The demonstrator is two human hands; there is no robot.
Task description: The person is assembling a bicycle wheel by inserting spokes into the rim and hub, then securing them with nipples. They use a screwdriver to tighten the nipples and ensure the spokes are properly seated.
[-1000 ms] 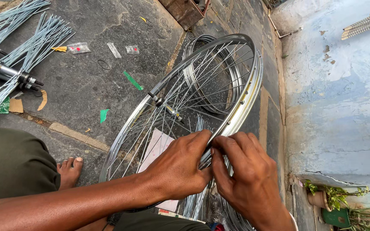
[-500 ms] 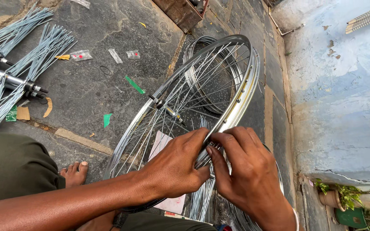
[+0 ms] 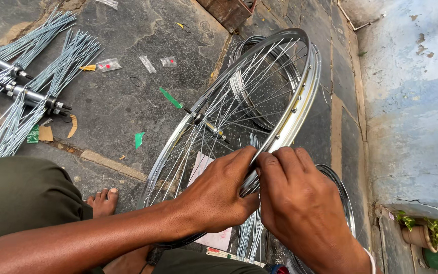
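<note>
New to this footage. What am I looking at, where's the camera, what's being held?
There is no machine here: a person works with two bare hands, and the one camera sits on their head, looking down. Both hands meet at the near edge of a spoked bicycle wheel that stands tilted on a stone floor. The left hand and the right hand pinch the shiny rim together where a spoke meets it; whatever small part sits between the fingertips is hidden. Behind the wheel lie more bare rims. At far left lie hubs with loose spokes fanned out. Small plastic packets and green scraps are scattered on the floor. The person's bare foot shows below, and a blue wall stands at right.
</note>
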